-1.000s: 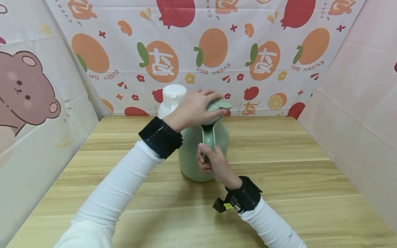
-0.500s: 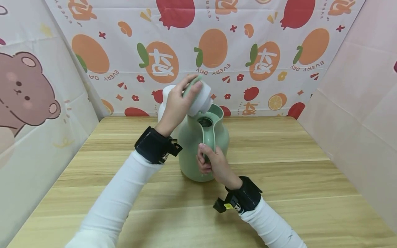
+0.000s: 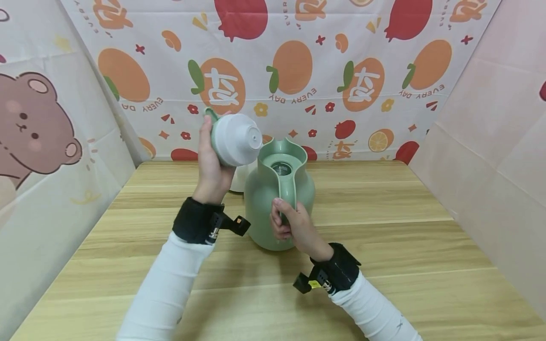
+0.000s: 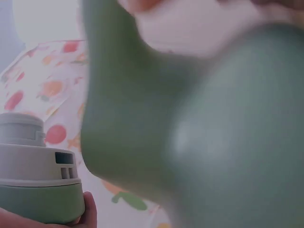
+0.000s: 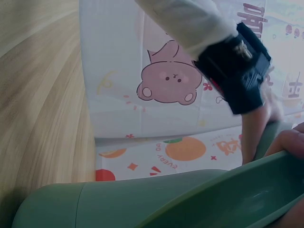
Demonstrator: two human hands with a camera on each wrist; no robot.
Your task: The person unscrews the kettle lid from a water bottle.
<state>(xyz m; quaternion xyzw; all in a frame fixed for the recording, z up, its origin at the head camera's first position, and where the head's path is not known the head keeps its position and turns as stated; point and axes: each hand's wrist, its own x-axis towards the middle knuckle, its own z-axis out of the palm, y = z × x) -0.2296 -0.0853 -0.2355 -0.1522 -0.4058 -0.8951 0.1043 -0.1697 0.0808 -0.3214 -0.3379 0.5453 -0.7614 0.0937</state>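
Observation:
A light green thermos jug (image 3: 261,208) stands upright on the wooden table, its mouth uncovered and the dark inner neck showing. My right hand (image 3: 298,227) grips its handle (image 3: 287,189), fingers curled round it. To the left of the mouth, my left hand (image 3: 213,170) holds the jug's stopper lid (image 3: 236,139), tilted so that its white underside faces right. In the left wrist view the lid (image 4: 33,166) shows a white plug with a slot above a green cap, fingers beneath it. Jug body (image 5: 133,199) and handle fill the bottom of the right wrist view.
Behind the jug and lid, a white object (image 3: 242,177) stands on the table (image 3: 384,227), mostly hidden. A fruit-print cloth (image 3: 273,28) hangs at the back, with pale cloths at both sides. Each wrist wears a black strap with a small camera.
My left hand has lifted the lid out of the jug's mouth, moved it left and turned its underside into view. My right hand keeps its grip on the handle.

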